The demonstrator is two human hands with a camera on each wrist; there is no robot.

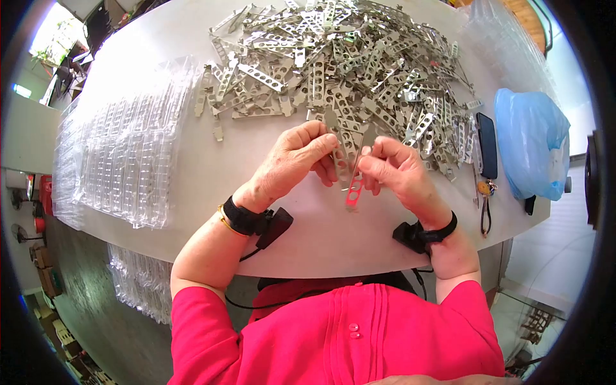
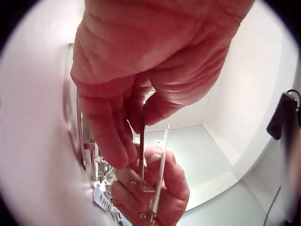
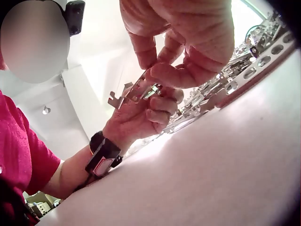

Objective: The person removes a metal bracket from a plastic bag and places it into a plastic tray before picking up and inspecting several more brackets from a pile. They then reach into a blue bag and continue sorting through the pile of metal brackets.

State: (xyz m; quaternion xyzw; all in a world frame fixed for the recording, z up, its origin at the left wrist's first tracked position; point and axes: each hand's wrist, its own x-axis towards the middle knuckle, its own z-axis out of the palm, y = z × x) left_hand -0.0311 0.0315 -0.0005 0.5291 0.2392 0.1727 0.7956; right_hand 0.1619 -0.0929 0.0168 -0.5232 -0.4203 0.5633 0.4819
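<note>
Over the white table (image 1: pixel 212 167), both hands hold flat perforated metal brackets close together. My left hand (image 1: pixel 328 146) pinches one bracket (image 1: pixel 339 162) between thumb and fingers. My right hand (image 1: pixel 368 156) pinches a second bracket (image 1: pixel 355 190), whose lower end reflects pink. In the left wrist view the left hand (image 2: pixel 136 117) grips a bracket seen edge-on (image 2: pixel 142 150), with the right hand (image 2: pixel 157 190) under it holding another strip (image 2: pixel 160 174). From the right wrist view, the right hand (image 3: pixel 157 70) and left hand (image 3: pixel 150 113) meet on a bracket (image 3: pixel 134 92).
A large heap of the same metal brackets (image 1: pixel 346 58) covers the far half of the table. Stacks of clear plastic trays (image 1: pixel 128 147) lie at the left, with more below the table edge (image 1: pixel 138 282). A phone (image 1: pixel 487 144), keys (image 1: pixel 486 192) and a blue plastic bag (image 1: pixel 529 141) sit at the right.
</note>
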